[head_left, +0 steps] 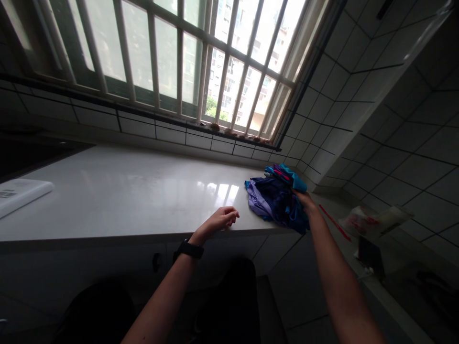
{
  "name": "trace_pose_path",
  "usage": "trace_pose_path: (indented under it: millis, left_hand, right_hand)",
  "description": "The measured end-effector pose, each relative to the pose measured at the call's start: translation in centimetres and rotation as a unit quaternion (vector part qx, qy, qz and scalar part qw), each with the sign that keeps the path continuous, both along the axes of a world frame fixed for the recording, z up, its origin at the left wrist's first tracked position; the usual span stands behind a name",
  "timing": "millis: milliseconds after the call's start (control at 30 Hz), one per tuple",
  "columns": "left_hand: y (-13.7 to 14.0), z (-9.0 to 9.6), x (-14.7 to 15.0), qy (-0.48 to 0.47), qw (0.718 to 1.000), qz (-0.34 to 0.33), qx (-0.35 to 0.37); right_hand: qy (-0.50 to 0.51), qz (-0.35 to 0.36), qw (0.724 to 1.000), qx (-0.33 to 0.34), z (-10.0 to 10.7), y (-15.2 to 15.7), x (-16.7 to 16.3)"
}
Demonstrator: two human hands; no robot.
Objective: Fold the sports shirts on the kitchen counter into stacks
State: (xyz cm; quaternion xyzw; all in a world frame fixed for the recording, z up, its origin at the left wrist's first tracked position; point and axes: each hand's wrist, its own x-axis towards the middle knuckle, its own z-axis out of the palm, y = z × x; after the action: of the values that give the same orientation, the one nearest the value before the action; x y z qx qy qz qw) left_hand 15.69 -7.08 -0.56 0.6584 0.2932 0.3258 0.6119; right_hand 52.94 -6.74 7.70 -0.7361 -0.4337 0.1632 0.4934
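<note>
A crumpled bundle of cloth (274,198) in dark blue, lilac, teal and a little pink lies on the right end of the white countertop (136,191). My right hand (304,199) grips its right side, the fingertips partly hidden in the folds. Left of the bundle and apart from it, my left hand (226,218) hovers at the counter's front edge. Its fingers are curled in, and nothing shows in them. A black watch (191,249) is on my left wrist.
A barred window (179,52) spans the tiled wall behind the counter. At the far left lie a white flat box (23,193) and a dark cooktop (36,150). On the right ledge are a red strip (334,222), a plastic bag (360,222) and a dark object (370,257).
</note>
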Motion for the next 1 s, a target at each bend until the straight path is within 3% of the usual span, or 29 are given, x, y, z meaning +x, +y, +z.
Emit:
trace_pose_path:
  millis: [233,467,633,733,833,1000]
  left_hand:
    - [-0.2,0.3,-0.1,0.011,1.000,0.005,-0.002]
    - [-0.1,0.2,0.1,0.009,1.000,0.011,-0.006]
    - [0.4,-0.3,0.2,-0.008,1.000,0.006,-0.008]
    - [0.5,-0.4,0.3,-0.034,0.999,0.013,-0.031]
    - [0.5,-0.4,0.5,-0.090,0.990,0.054,-0.096]
    - [0.7,-0.4,0.9,-0.209,0.949,0.120,-0.204]
  right_hand:
    - [-0.091,-0.107,0.990,0.004,1.7,0.8,0.5]
    - [-0.167,-0.148,0.974,0.038,7.1,2.4,0.5]
    - [-0.268,-0.103,0.954,0.083,11.8,3.4,-3.4]
    - [-0.335,-0.060,0.938,0.064,13.0,2.7,-7.7]
    - [-0.398,0.019,0.917,-0.012,11.3,0.7,-13.4]
    - [-0.453,0.256,0.845,-0.123,3.6,-3.2,-22.7]
